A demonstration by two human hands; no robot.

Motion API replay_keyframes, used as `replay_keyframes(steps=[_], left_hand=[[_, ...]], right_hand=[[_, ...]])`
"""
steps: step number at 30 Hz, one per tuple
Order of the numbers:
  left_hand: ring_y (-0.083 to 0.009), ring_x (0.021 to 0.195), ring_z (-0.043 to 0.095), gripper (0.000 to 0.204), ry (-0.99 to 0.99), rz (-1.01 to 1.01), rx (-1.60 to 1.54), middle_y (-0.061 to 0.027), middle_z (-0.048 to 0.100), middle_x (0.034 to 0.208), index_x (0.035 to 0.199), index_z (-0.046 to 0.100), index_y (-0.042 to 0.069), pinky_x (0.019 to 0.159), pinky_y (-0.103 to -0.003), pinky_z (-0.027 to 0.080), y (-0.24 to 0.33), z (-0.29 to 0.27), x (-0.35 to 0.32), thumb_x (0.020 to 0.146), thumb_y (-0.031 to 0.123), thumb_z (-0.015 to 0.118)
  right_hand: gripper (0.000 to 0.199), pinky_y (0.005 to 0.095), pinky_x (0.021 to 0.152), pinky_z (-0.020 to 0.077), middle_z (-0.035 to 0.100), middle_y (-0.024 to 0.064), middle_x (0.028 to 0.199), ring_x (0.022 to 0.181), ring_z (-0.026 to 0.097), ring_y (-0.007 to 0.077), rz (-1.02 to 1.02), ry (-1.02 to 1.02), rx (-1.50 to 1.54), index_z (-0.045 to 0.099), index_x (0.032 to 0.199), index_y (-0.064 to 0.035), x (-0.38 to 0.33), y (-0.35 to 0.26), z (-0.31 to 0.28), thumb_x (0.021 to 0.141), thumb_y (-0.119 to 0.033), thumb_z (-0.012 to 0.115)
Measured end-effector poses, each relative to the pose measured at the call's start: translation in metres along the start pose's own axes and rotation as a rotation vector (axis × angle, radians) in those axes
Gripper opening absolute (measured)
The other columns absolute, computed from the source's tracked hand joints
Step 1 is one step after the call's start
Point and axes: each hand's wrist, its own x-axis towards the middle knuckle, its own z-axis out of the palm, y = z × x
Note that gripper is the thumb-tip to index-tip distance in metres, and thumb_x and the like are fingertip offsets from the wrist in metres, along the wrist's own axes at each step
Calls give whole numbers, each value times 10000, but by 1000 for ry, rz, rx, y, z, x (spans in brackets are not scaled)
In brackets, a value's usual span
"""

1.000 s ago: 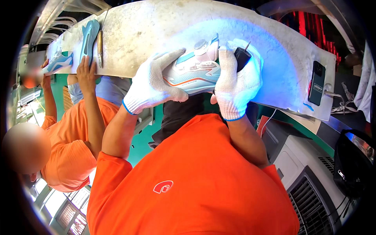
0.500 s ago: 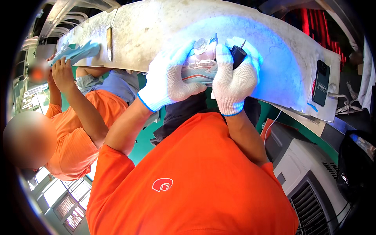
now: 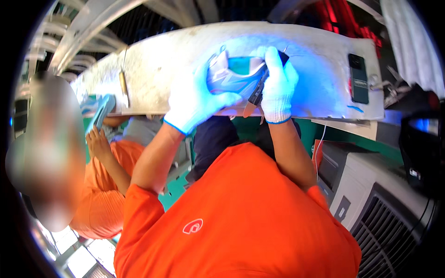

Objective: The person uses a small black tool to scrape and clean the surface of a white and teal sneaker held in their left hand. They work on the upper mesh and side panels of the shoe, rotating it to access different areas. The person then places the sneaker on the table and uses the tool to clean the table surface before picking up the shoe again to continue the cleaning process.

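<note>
I have the shoe (image 3: 234, 86) over the counter (image 3: 153, 58), my left hand (image 3: 192, 97) curled around one end, my right hand (image 3: 280, 88) closed on a dark tool (image 3: 283, 57) beside the other; I'd steady both ends, angling the tool clear.

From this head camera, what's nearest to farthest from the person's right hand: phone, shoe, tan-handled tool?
1. Shoe: just left of the right hand.
2. Phone: on the table's right end.
3. Tan-handled tool: on the table, far left.
</note>
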Motion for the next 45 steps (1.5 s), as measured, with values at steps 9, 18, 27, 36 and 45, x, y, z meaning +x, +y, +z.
replay_keyframes(steps=[9, 18, 27, 36, 45], left_hand=[[-326, 1148, 815, 1110, 173, -36, 52, -219, 802, 1285, 1524, 651, -32, 993, -413, 629, 30, 30, -12, 651, 546, 1022], [-355, 1310, 674, 1161, 384, 205, -66, -198, 630, 1416, 1480, 543, -37, 1102, -449, 570, -23, 71, -49, 552, 357, 1118], [-371, 1343, 581, 1164, 195, 373, -176, -192, 540, 1439, 1537, 523, 22, 1117, -503, 519, -30, 58, -4, 587, 308, 1131], [-364, 1298, 605, 1002, 468, 683, -241, -159, 530, 1437, 1495, 568, 146, 1061, -515, 546, -60, 79, -41, 685, 409, 1097], [-345, 1173, 637, 1064, 668, 774, -261, -152, 570, 1382, 1480, 582, 153, 923, -455, 560, -53, 97, -21, 608, 476, 1100]], right_hand=[[287, 340, 805, 560, 762, 35, 984, 867, 709, 162, 393, 121, 317, 772, 1098, -37, 1, 25, -35, 1091, -324, 749], [320, 346, 723, 613, 813, 100, 867, 796, 795, 199, 130, 114, 52, 779, 1016, 24, -39, 34, -34, 1064, -292, 759], [338, 350, 874, 629, 819, 135, 1053, 926, 792, 200, 166, -33, 4, 770, 1155, 72, -30, 33, -37, 1096, -258, 728], [359, 362, 942, 602, 817, 125, 1063, 990, 768, 206, 226, -164, -42, 788, 1138, 61, -26, 26, -37, 1105, -280, 681], [321, 332, 912, 569, 819, 95, 1038, 978, 738, 154, 138, -688, -506, 808, 1171, -1, 5, -12, -23, 1058, -276, 686]])
